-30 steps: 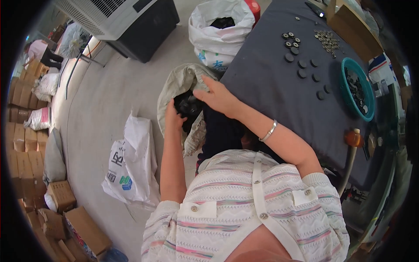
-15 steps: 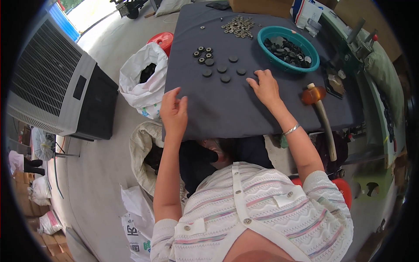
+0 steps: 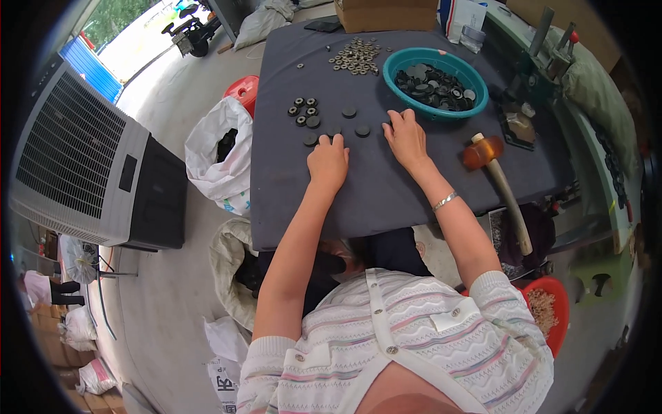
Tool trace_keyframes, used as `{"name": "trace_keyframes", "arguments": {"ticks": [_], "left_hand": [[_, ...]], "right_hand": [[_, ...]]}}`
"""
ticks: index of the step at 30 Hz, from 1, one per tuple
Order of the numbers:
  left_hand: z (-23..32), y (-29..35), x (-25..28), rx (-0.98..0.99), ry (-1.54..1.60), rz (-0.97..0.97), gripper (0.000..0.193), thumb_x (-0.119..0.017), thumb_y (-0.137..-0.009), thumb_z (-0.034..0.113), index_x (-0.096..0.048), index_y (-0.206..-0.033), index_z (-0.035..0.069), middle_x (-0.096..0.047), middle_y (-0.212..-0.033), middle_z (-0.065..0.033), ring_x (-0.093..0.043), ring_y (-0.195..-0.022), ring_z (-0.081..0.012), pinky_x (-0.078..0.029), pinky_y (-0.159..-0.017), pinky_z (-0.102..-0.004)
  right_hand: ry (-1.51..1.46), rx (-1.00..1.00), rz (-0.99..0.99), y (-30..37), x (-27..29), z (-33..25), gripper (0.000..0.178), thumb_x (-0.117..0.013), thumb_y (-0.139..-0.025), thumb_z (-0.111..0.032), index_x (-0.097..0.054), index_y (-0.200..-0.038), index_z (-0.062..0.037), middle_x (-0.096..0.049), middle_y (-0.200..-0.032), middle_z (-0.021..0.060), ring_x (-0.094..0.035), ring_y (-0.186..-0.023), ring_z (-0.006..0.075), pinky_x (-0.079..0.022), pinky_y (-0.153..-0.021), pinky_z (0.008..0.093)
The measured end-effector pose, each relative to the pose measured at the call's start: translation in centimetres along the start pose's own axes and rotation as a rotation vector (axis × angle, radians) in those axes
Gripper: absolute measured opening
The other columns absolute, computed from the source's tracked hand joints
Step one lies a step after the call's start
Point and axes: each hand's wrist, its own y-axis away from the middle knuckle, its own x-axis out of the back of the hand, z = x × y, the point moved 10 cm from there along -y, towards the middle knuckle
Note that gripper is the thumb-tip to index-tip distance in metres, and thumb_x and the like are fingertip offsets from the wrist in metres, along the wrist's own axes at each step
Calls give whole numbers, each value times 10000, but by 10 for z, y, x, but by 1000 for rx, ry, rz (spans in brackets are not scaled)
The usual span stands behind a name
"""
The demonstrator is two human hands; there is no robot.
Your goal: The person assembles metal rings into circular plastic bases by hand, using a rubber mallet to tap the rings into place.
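On the grey cloth of the table, my left hand (image 3: pixel 328 164) is lowered with its fingers bent down over a small black disc, which they hide from view. More flat black discs lie close by: one disc (image 3: pixel 334 130) just beyond the fingertips, another disc (image 3: pixel 311 140) to their left, and a third disc (image 3: pixel 363 130) between my hands. My right hand (image 3: pixel 406 140) hovers or rests near the teal basin (image 3: pixel 476 107), fingers apart and nothing seen in them. Left of the discs sit several black pieces with metal rings (image 3: pixel 301 111) in their centres.
Loose metal rings (image 3: pixel 357 56) are heaped at the far side. Black discs fill the teal basin. A mallet (image 3: pixel 507 186) with an amber head lies at the right, its handle past the table edge. A cardboard box (image 3: pixel 386 15) stands at the back; a white sack (image 3: pixel 221 148) stands left.
My left hand has moved right from the table's left side onto the discs, covering the nearest one. My right hand stays near the basin. The whole view has shifted slightly.
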Motion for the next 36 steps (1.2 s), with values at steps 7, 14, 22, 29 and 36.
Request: {"name": "trace_keyframes", "arguments": {"ticks": [7,14,22,29,36], "left_hand": [[-12,2,11,-6,183,117,289,-664,-816,218,-557,-1029,54,-558,-935,-163,-632,-758,-341,-519,-645,-439],[-14,-45,6,17,-48,52,267,-651,-828,254,-577,-970,41,-582,-927,-175,-647,-757,-345,-534,-650,-432],[-8,-56,-25,24,-80,-111,255,-642,-827,251,-571,-945,36,-600,-915,-200,-643,-800,-361,-530,-674,-446],[14,-104,-11,-55,37,85,255,-654,-811,241,-580,-941,34,-601,-955,-207,-651,-819,-370,-546,-707,-442],[12,-122,-49,-23,72,-124,231,-680,-759,227,-648,-883,34,-641,-884,-194,-632,-845,-350,-510,-769,-441]], "right_hand": [[176,17,-229,-3,-46,13,165,-630,-846,-168,-571,-965,-69,-511,-935,170,-608,-749,355,-506,-655,455],[-48,187,-142,-11,-45,-40,149,-609,-853,-190,-549,-901,-63,-497,-923,184,-614,-702,360,-517,-618,447],[37,101,-406,-16,-82,-23,167,-648,-802,-167,-580,-921,-70,-548,-909,196,-614,-786,357,-502,-669,458],[-88,-83,-343,-27,-51,0,220,-666,-773,-174,-596,-927,-34,-578,-927,218,-636,-809,376,-528,-727,451],[21,-54,-402,-25,-55,-5,234,-667,-775,-169,-601,-941,-18,-586,-945,232,-648,-802,371,-539,-725,438]]}}
